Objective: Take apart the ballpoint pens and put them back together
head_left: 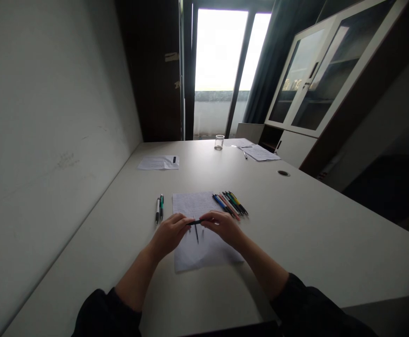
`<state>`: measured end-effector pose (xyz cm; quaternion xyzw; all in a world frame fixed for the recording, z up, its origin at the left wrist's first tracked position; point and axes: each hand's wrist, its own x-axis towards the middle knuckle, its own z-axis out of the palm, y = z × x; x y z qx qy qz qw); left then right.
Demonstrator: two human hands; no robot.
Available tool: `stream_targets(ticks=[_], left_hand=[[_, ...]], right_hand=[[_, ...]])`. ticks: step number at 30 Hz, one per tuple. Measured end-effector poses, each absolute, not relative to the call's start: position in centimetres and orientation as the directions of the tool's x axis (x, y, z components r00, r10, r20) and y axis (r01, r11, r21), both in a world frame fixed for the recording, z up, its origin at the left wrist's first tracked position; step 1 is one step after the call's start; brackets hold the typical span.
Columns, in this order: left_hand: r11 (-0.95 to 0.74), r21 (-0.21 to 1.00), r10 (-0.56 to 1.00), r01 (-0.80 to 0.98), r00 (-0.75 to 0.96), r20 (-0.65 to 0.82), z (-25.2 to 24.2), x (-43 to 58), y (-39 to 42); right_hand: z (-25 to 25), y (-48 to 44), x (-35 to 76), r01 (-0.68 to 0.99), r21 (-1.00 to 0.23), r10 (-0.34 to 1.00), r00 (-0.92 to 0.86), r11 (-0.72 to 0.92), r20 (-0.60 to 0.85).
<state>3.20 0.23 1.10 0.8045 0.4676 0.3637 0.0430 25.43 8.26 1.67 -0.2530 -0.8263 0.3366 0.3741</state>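
Observation:
Both my hands meet over a lined sheet of paper (197,252) on the white table (295,243). My left hand (171,233) and my right hand (223,227) each pinch one end of a dark pen (194,222), held level just above the sheet. A thin dark part (196,233), perhaps a refill, lies on the paper below the pen. Several coloured pens (230,204) lie in a row at the sheet's right edge. Two pens (159,208) lie left of the sheet.
A folded paper with a dark tag (158,162) lies at the far left. A glass (219,142) and more papers with a pen (259,152) sit at the far end. A wall runs along the left; a cabinet (317,79) stands at the right.

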Motion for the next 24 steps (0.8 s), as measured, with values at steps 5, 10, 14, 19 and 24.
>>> stream_targets(ticks=[5, 10, 14, 19, 24], left_hand=[[-0.549, 0.457, 0.792, 0.7, 0.26, 0.553, 1.0, 2.9, 0.4], [-0.534, 0.484, 0.799, 0.694, 0.228, 0.556, 1.1, 2.4, 0.4], [-0.541, 0.483, 0.791, 0.688, 0.221, 0.571, 1.2, 2.5, 0.3], [-0.537, 0.476, 0.796, 0.697, 0.23, 0.56, 1.3, 2.6, 0.3], [-0.545, 0.47, 0.788, 0.694, 0.234, 0.569, 1.1, 2.5, 0.4]], right_hand=[[1.6, 8.0, 24.6, 0.166, -0.736, 0.664, -0.591, 0.656, 0.458], [0.4, 9.3, 25.9, 0.298, -0.663, 0.646, -0.669, 0.687, 0.369], [-0.6, 10.1, 26.4, 0.365, -0.584, 0.615, -0.725, 0.725, 0.311], [-0.7, 10.0, 26.1, 0.344, -0.62, 0.626, -0.712, 0.705, 0.317], [0.0, 9.6, 25.9, 0.3, -0.678, 0.675, -0.627, 0.671, 0.39]])
